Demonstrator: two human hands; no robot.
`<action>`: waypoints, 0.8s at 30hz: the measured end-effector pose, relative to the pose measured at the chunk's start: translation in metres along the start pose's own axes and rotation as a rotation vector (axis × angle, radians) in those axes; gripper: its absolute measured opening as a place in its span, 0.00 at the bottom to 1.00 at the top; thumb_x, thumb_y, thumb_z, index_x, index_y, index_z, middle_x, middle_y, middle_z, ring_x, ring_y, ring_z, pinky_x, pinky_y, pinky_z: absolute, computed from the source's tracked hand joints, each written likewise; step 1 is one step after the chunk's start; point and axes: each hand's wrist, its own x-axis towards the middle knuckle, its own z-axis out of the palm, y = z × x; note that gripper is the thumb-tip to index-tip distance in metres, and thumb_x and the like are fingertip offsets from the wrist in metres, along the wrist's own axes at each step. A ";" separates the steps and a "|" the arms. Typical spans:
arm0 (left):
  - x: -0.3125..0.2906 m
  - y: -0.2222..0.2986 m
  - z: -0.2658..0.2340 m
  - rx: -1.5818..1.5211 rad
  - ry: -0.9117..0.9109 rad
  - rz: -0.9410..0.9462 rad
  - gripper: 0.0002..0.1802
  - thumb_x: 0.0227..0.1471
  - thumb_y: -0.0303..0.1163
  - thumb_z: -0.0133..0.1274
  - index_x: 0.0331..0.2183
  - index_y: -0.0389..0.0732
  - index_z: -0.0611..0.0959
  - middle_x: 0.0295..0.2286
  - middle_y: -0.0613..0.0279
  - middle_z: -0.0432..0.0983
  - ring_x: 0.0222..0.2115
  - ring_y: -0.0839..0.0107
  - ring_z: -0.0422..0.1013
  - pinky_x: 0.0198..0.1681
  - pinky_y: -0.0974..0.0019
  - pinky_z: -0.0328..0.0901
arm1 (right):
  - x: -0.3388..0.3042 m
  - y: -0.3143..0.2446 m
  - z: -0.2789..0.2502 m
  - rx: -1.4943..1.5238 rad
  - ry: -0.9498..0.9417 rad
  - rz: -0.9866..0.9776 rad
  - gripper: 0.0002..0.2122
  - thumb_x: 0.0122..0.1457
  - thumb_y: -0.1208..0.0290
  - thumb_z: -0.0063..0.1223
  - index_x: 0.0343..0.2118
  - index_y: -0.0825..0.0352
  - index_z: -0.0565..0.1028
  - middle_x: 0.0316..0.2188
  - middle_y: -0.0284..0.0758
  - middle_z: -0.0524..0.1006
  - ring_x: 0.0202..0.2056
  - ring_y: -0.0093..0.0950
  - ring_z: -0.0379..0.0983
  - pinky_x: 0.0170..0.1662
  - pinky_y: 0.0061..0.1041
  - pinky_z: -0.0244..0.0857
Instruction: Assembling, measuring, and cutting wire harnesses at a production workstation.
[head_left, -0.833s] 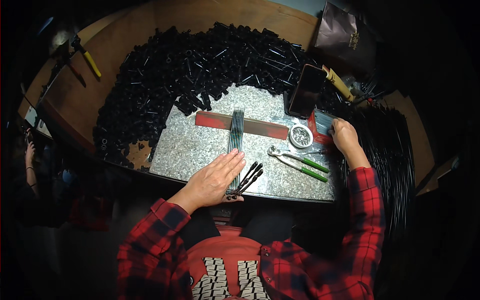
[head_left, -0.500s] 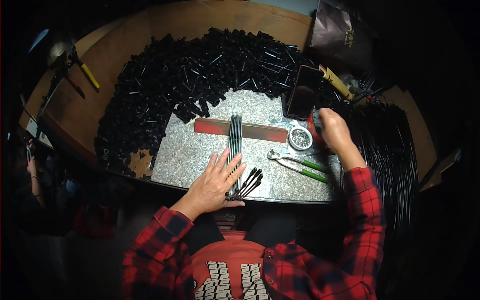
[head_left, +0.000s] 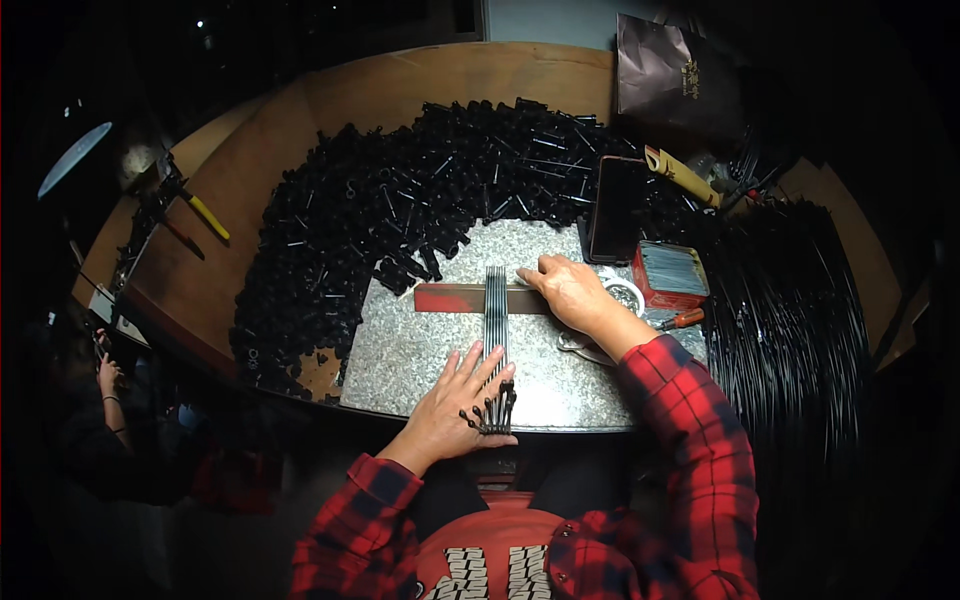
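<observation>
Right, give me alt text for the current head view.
A person's left grip lies spread over thin dark rods laid across a red-brown bar on a speckled slab; the right grip, partly curled, hides the bar's right part. Behind is a heap of black parts; at right stands an open red box.

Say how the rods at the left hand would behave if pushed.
The rods are probably stiff, running straight across the bar. Being thin and shiny, they may slide or roll; their knobbed ends might snag.
</observation>
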 end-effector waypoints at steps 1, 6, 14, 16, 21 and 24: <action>0.000 -0.001 0.000 0.008 -0.001 0.003 0.52 0.38 0.62 0.58 0.59 0.43 0.62 0.59 0.48 0.52 0.60 0.44 0.48 0.61 0.43 0.45 | 0.001 0.000 -0.001 0.001 0.008 0.002 0.12 0.54 0.73 0.43 0.40 0.62 0.76 0.29 0.39 0.73 0.35 0.36 0.73 0.36 0.32 0.69; 0.000 -0.001 -0.001 0.010 -0.027 -0.018 0.53 0.37 0.62 0.59 0.58 0.42 0.62 0.60 0.50 0.51 0.61 0.47 0.46 0.62 0.46 0.44 | 0.002 -0.001 -0.001 -0.049 0.011 -0.033 0.14 0.53 0.73 0.45 0.43 0.61 0.76 0.30 0.38 0.73 0.35 0.34 0.74 0.36 0.30 0.70; 0.000 -0.002 0.000 0.018 -0.038 -0.016 0.54 0.38 0.64 0.58 0.59 0.41 0.61 0.60 0.50 0.49 0.62 0.49 0.44 0.63 0.48 0.43 | 0.002 -0.001 -0.003 -0.071 -0.034 -0.011 0.18 0.54 0.74 0.43 0.48 0.59 0.74 0.30 0.36 0.72 0.37 0.33 0.72 0.37 0.29 0.69; 0.000 -0.002 0.000 0.017 -0.042 -0.018 0.54 0.37 0.64 0.58 0.59 0.41 0.61 0.60 0.50 0.49 0.62 0.49 0.44 0.63 0.48 0.43 | 0.002 -0.001 -0.002 -0.063 -0.030 -0.015 0.18 0.54 0.73 0.43 0.48 0.58 0.74 0.30 0.36 0.72 0.37 0.33 0.72 0.37 0.29 0.69; 0.000 -0.002 0.002 0.018 -0.042 -0.015 0.54 0.37 0.64 0.58 0.59 0.42 0.61 0.60 0.50 0.49 0.62 0.50 0.44 0.64 0.49 0.42 | 0.007 -0.001 0.003 -0.047 -0.024 -0.029 0.19 0.54 0.73 0.43 0.50 0.57 0.73 0.31 0.36 0.72 0.37 0.32 0.72 0.36 0.29 0.68; 0.001 -0.002 0.000 0.025 -0.033 -0.013 0.54 0.38 0.64 0.58 0.59 0.41 0.61 0.60 0.50 0.49 0.62 0.49 0.44 0.64 0.49 0.43 | 0.008 0.001 0.002 0.045 -0.002 -0.005 0.15 0.53 0.75 0.43 0.44 0.62 0.74 0.31 0.38 0.71 0.37 0.36 0.71 0.37 0.32 0.68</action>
